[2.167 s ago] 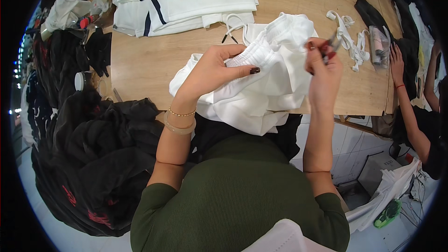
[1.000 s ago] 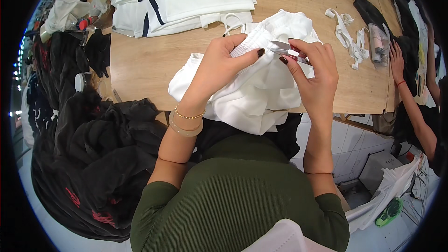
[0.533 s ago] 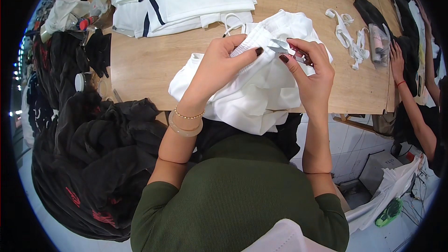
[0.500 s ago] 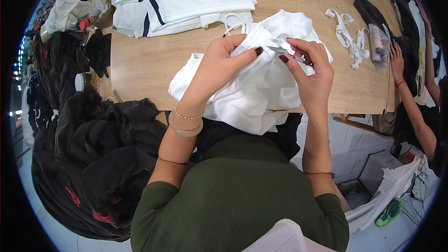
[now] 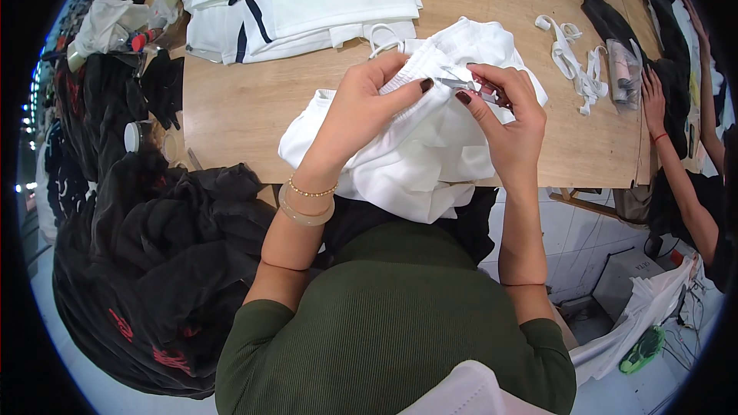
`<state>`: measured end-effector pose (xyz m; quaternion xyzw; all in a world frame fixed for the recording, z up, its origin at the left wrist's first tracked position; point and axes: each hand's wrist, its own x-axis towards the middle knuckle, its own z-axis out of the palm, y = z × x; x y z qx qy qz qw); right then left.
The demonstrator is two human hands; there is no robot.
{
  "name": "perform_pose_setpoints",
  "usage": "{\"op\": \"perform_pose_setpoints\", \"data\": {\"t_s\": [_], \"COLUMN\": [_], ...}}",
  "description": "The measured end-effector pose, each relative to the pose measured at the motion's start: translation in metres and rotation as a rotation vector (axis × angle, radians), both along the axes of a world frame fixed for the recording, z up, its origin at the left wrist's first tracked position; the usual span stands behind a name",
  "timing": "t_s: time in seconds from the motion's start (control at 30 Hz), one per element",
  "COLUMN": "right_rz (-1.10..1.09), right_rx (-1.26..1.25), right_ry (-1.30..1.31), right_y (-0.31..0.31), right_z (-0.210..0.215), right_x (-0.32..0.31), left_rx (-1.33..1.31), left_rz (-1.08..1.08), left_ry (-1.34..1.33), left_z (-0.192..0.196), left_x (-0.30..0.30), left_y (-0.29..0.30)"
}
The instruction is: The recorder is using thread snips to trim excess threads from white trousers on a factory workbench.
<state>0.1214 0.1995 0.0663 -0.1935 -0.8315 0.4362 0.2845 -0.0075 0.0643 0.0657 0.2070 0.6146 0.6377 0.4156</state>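
Observation:
A white garment (image 5: 438, 154) with a gathered elastic waistband and a white cord lies bunched at the table's front edge, part of it hanging over. My left hand (image 5: 365, 104) pinches the waistband, its thumb pressed on top. In my right hand (image 5: 511, 111) is a small pair of thread snips (image 5: 455, 83), held between thumb and fingers. The snips' blades point left at the waistband, close to my left thumb tip. Whether the blades touch the fabric I cannot tell.
Folded white garments with dark stripes (image 5: 330, 0) are stacked at the back of the wooden table (image 5: 246, 115). White tape strips (image 5: 573, 65) and a plastic bag (image 5: 624, 73) lie right. Dark clothing (image 5: 169, 238) heaps at left. Another person's hand (image 5: 653, 100) rests at the right edge.
My right hand has shifted slightly left, and the snips' blades have come nearer to each other and to the waistband. My left hand stays where it was.

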Motion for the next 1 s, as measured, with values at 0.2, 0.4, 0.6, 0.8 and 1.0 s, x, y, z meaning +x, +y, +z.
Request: {"op": "perform_pose_setpoints", "data": {"t_s": [0.2, 0.4, 0.6, 0.8, 1.0], "right_rz": [-0.036, -0.087, -0.042, 0.084, -0.036], "right_rx": [-0.109, -0.188, -0.47, -0.294, -0.19], "right_ry": [0.047, 0.104, 0.171, -0.073, -0.051], "right_y": [0.001, 0.006, 0.019, 0.001, -0.015], "right_z": [-0.011, 0.002, 0.013, -0.01, -0.035], "right_x": [-0.005, -0.011, -0.009, -0.014, -0.023], "left_rx": [0.093, -0.025, -0.033, 0.057, -0.04], "left_rz": [0.051, -0.072, -0.045, 0.013, 0.021], "left_ry": [0.064, 0.156, 0.141, 0.115, 0.213], "left_z": [-0.006, -0.014, -0.013, -0.014, -0.028], "left_x": [-0.002, -0.009, -0.007, 0.001, 0.005], "left_y": [0.0, -0.003, -0.003, 0.002, 0.002]}}
